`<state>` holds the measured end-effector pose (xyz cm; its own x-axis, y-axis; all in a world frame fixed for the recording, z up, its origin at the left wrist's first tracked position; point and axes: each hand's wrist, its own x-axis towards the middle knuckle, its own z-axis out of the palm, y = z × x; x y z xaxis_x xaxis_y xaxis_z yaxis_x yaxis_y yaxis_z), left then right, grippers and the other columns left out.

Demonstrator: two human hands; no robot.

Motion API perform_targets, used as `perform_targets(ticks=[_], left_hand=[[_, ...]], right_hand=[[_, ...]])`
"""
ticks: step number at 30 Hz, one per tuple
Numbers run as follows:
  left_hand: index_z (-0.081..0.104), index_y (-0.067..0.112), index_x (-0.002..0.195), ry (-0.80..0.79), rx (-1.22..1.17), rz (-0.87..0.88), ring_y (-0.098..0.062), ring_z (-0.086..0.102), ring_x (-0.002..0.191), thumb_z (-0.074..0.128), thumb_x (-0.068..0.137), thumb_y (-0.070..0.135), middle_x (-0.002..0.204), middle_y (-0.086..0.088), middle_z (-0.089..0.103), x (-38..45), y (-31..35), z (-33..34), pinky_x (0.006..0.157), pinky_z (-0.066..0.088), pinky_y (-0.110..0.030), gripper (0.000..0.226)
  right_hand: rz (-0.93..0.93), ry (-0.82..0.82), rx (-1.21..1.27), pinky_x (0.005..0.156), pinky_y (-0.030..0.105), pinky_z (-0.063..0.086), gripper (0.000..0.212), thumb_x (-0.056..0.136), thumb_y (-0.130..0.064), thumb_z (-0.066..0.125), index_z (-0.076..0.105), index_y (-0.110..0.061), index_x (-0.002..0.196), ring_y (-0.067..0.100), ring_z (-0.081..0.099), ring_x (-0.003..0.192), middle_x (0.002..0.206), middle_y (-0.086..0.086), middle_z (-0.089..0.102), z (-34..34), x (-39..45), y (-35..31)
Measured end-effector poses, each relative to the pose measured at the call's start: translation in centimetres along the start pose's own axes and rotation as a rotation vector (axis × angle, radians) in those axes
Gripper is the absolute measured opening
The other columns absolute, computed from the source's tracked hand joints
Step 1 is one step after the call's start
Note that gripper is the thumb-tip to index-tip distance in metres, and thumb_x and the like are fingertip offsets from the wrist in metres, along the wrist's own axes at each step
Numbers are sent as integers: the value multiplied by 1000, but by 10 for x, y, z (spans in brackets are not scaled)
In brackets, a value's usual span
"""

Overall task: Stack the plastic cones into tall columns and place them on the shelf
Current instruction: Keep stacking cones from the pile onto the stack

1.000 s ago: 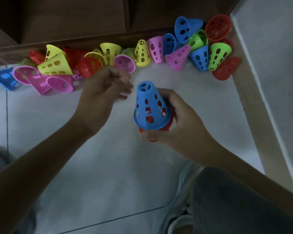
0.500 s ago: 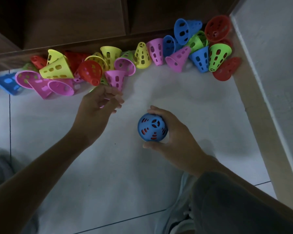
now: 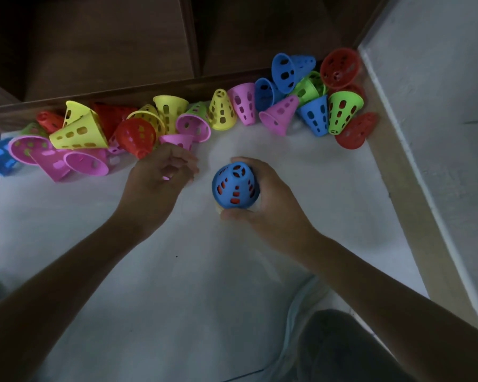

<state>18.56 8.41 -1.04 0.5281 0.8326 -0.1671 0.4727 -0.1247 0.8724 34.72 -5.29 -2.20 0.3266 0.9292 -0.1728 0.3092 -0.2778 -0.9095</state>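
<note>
Head view looks down on a pale tiled floor [image 3: 177, 271] where the right hand [image 3: 271, 205] grips a short stack, a blue cone [image 3: 233, 186] over a red one that shows only through its holes, standing near the middle of the floor. The left hand [image 3: 156, 183] is curled round a pink cone [image 3: 177, 140] at the near edge of the heap of loose cones [image 3: 232, 111], which lies along the foot of the dark wooden shelf [image 3: 108, 51] at the floor's far edge.

To do this step well, I judge the pink cone should be turned wide end down, brought straight over the blue tip and dropped squarely while the right hand steadies the base; a tilted cone would likely jam or topple the stack.

Room is good between stack and heap, and bare floor lies toward the near edge. On the right a pale wall [image 3: 439, 133] with a wooden skirting closes that side, so lifting toward the shelf seems best done straight ahead.
</note>
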Motion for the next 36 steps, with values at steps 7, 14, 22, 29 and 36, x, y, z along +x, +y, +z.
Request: perform_targets(ticks=[7,14,22,29,36], left_hand=[[64,20,106,55,151,57,-1,61,93,61,96,12,100,11,66,21,-1,0,74,46,-5,13],[62,15,120,158,388,81,-19,56,106,69,93,18,126,-6,60,58,-19,0,74,39,-15,28],[61,9,122,117,600,262,-37,50,116,74,86,25,124,-17,58,82,-5,12,91,39,-38,41],[39,22,149,2,692,44,-41,35,137,75,82,49,147,-16,39,108,-22,16,103,42,-54,81],[38,21,149,77,749,84,-42,38,135,67,86,60,147,-16,37,117,-29,26,91,51,-53,80]], right_hand=[[-73,-54,-128,110,33,43,75,86,-68,55,36,-29,148,1,43,136,146,-14,46,-25,1,18],[-95,115,-386,111,37,41,69,96,-63,46,39,-19,149,11,37,139,150,-3,45,-69,35,49],[-104,278,-734,109,44,42,75,91,-65,56,45,-14,145,32,27,146,156,13,32,-99,94,71],[38,292,-720,117,58,26,103,71,-76,68,32,-23,152,43,1,152,167,13,3,-97,126,77],[147,302,-769,118,63,25,111,61,-78,72,33,-20,148,46,4,151,165,19,8,-98,146,71]])
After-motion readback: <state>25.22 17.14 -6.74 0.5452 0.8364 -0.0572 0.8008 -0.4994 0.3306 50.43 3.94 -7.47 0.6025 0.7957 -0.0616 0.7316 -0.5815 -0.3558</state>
